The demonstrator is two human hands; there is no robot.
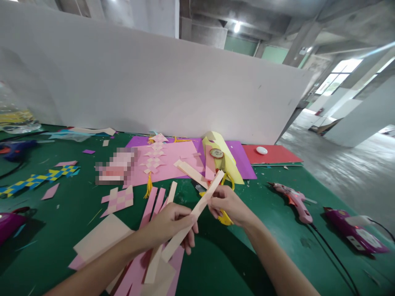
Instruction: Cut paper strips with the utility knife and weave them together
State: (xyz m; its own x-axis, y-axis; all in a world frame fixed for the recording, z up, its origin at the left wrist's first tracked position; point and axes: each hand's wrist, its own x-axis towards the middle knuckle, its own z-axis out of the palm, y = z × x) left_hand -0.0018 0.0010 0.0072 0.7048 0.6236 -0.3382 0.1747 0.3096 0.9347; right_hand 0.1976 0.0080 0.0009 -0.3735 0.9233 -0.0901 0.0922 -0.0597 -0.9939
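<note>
A pale peach paper strip point(202, 201) runs diagonally between my hands above the table. My left hand point(177, 226) is closed on its lower half, thumb on top. My right hand point(226, 203) pinches the edge near the upper end. Partly behind my right hand lies a yellow-handled tool point(226, 218), mostly hidden. Under my left hand and forearm are several pink paper strips point(149, 207) and pale sheets. Ahead, a pink and peach woven paper piece point(153, 158) with a yellow tassel point(148, 186) rests on pink paper point(182, 156).
A pink glue gun point(294, 201) with a cord and a purple device point(354, 230) lie at right. A small woven square point(119, 200) and a blue-yellow woven strip point(40, 179) lie left. Red paper point(277, 155) bears a white oval object point(261, 151). A white panel point(154, 86) stands behind.
</note>
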